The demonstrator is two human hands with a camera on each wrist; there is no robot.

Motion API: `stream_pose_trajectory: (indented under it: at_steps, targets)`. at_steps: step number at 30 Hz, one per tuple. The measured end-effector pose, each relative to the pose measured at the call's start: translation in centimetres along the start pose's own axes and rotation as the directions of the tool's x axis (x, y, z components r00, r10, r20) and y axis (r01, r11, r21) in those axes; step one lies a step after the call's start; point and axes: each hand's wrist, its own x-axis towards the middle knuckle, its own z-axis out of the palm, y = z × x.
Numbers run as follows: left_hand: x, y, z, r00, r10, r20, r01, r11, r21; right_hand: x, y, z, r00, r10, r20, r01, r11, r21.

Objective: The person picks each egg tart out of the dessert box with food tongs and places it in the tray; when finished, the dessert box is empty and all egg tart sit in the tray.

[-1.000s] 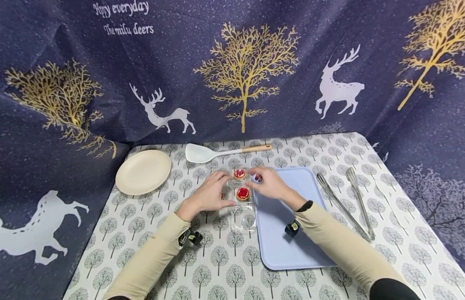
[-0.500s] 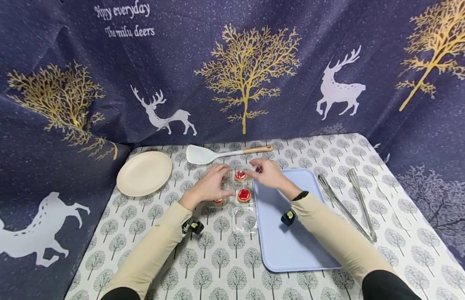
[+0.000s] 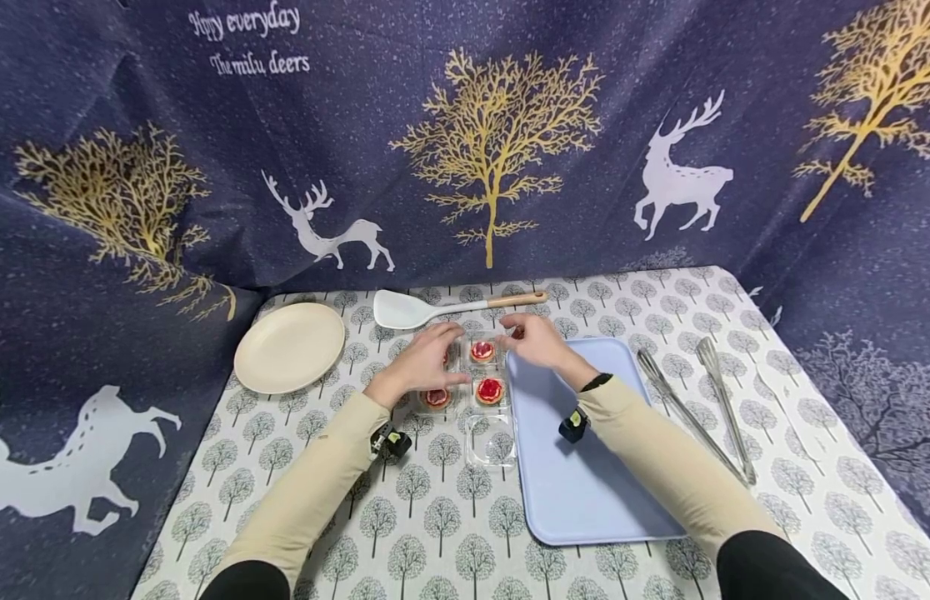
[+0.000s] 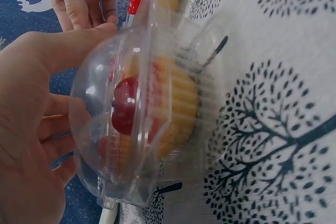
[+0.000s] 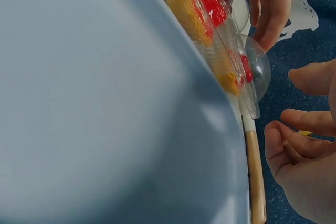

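Note:
A clear plastic clamshell (image 3: 472, 454) with domed cells stands left of the tray. A tart with red topping (image 3: 490, 390) sits in its middle right cell, another tart (image 3: 482, 351) behind it. The front right cell bears no tart. On the left side, a fruit tart (image 3: 436, 398) shows below my left hand (image 3: 420, 362), which overlaps more of that row. In the left wrist view, its thumb and spread fingers lie around a clear dome (image 4: 89, 98) over a cherry-topped tart (image 4: 181, 108). My right hand (image 3: 538, 342) hovers by the back right corner, fingers loosely bent, holding nothing.
A light blue tray (image 3: 585, 492) lies right of the clamshell, under my right forearm. Two pairs of metal tongs (image 3: 693, 417) lie farther right. A white spatula with a wooden handle (image 3: 405, 309) lies behind, and a beige plate (image 3: 288, 347) at back left.
My left hand has shifted back, uncovering a tart in the left row. My right hand has moved slightly back from the clamshell. The tarts keep their places.

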Motion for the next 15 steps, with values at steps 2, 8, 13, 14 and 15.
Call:
stream_pose_trajectory:
  at_steps: [2, 8, 13, 14, 15]
  targets:
    - [0.2, -0.1, 0.1, 1.000, -0.006, 0.001, 0.006, 1.000, 0.003, 0.2, 0.2, 0.0, 1.000, 0.001, 0.004, -0.001, 1.000, 0.007]
    - [0.8, -0.5, 0.5, 1.000, -0.029, 0.003, 0.029, 1.000, 0.002, 0.8, 0.2, -0.3, 1.000, 0.013, 0.019, -0.013, 1.000, -0.004]
    - [1.1, -0.7, 0.6, 1.000, -0.020, -0.002, 0.020, 1.000, 0.010, 1.0, 0.1, -0.5, 0.998, 0.042, 0.054, -0.042, 0.999, -0.005]
    - [1.2, -0.7, 0.6, 1.000, -0.020, 0.000, 0.020, 1.000, 0.009, 1.1, 0.2, -0.4, 0.997, 0.048, 0.063, -0.048, 0.999, -0.004]
    - [1.3, -0.7, 0.7, 1.000, -0.022, 0.003, 0.022, 1.000, 0.006, 1.1, 0.2, -0.4, 0.996, 0.056, 0.071, -0.056, 0.998, 0.000]
